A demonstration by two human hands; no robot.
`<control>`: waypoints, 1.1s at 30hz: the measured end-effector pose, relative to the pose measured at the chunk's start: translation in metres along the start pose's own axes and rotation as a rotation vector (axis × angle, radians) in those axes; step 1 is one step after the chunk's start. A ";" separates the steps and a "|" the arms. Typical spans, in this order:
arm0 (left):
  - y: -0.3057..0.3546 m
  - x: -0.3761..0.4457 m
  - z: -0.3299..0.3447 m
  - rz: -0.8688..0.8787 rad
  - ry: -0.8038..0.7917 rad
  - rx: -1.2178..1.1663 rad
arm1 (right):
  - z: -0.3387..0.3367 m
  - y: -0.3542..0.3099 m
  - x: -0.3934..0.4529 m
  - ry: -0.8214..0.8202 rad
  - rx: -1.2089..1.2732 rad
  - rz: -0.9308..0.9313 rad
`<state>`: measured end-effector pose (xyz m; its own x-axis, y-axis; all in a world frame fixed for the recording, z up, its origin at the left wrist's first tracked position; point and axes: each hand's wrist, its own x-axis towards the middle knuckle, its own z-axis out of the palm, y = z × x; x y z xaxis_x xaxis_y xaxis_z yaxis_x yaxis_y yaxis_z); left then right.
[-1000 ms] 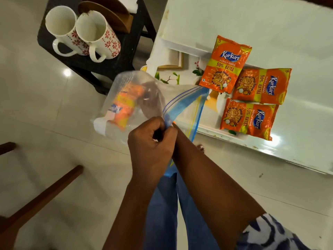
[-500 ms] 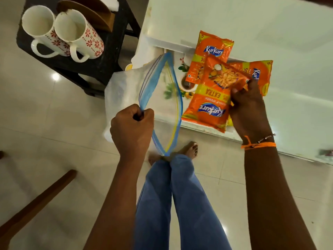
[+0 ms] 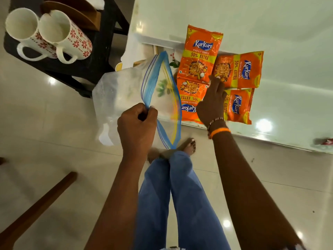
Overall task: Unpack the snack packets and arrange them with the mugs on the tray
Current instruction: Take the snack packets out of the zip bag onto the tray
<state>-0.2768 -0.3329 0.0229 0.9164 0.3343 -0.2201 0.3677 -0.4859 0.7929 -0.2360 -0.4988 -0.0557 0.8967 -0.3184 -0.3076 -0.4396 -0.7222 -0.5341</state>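
My left hand point(image 3: 137, 123) pinches the blue zip edge of a clear zip bag point(image 3: 122, 94), which hangs open and looks empty. Several orange snack packets lie flat on the white floral tray point(image 3: 158, 43): one upright at the top point(image 3: 201, 51), one to its right point(image 3: 241, 69), one lower right point(image 3: 237, 107) and one lower left point(image 3: 189, 94). My right hand point(image 3: 210, 103) lies flat on the lower left packet's right edge, fingers stretched out. Two white mugs with red flowers point(image 3: 21, 31) point(image 3: 66, 38) stand on a black stool at the upper left.
The tray sits at the near edge of a pale glass-topped table point(image 3: 270, 24). The black stool point(image 3: 79, 67) also carries a brown wooden piece. A wooden chair leg point(image 3: 36, 204) crosses the lower left floor. My legs and bare feet are below the bag.
My right hand drew an orange packet out of the bag, carried it right and laid it flat on the tray beside the others. The left hand still holds the bag's edge.
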 end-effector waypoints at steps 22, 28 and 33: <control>-0.015 0.073 -0.032 -0.090 -0.103 0.060 | -0.007 -0.013 -0.045 -0.466 1.295 0.226; -0.036 0.081 -0.038 -0.442 -0.797 -0.286 | -0.044 0.007 -0.026 -0.533 1.420 0.277; -0.031 0.063 -0.019 -0.308 -0.740 -0.436 | -0.054 0.028 -0.033 -0.363 1.138 0.361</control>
<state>-0.2333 -0.2811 -0.0050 0.7102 -0.2778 -0.6468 0.6586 -0.0624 0.7499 -0.2748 -0.5412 -0.0181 0.7289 -0.0690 -0.6811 -0.6155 0.3697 -0.6961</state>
